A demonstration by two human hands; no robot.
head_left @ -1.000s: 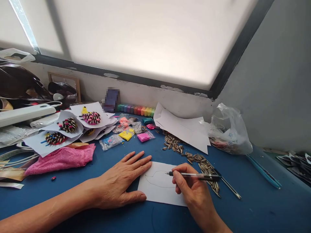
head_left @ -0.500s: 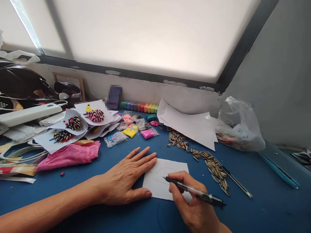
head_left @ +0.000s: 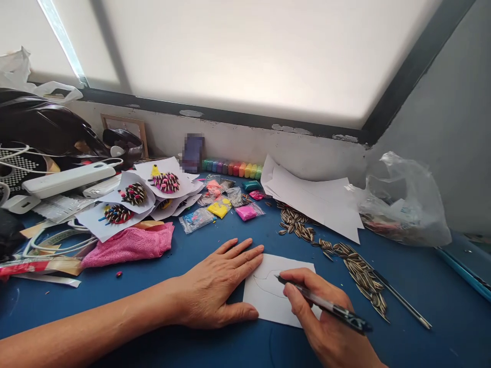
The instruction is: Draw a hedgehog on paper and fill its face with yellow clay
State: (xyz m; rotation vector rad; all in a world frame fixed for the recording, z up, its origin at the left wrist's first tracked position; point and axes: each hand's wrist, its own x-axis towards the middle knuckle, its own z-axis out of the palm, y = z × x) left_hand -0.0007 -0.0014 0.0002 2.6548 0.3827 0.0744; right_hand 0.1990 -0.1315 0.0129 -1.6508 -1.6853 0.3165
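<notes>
A small white sheet of paper (head_left: 268,304) lies on the blue table, with a thin curved outline drawn on it. My left hand (head_left: 218,286) rests flat at the sheet's left edge, fingers spread and thumb on its lower left corner. Between the fingers of my right hand (head_left: 326,317) is a black pen (head_left: 326,302), its tip over the drawn outline; I cannot tell if it touches the paper. Sunflower seeds (head_left: 364,276) lie in a trail to the right of this hand, with a slim metal-and-black tool (head_left: 406,301) alongside them.
Finished seed-and-clay hedgehog pictures (head_left: 118,214) are piled at the left beside a pink cloth (head_left: 130,245). Clay packets (head_left: 247,211) lie beyond my hands. Larger white sheets (head_left: 314,199) and a clear plastic bag (head_left: 406,204) stand at the back right, near a blue case (head_left: 468,271).
The view has swung slightly left, so everything sits further right. The pen tip has moved a little up and right along the outline. My left hand stays flat on the sheet's edge.
</notes>
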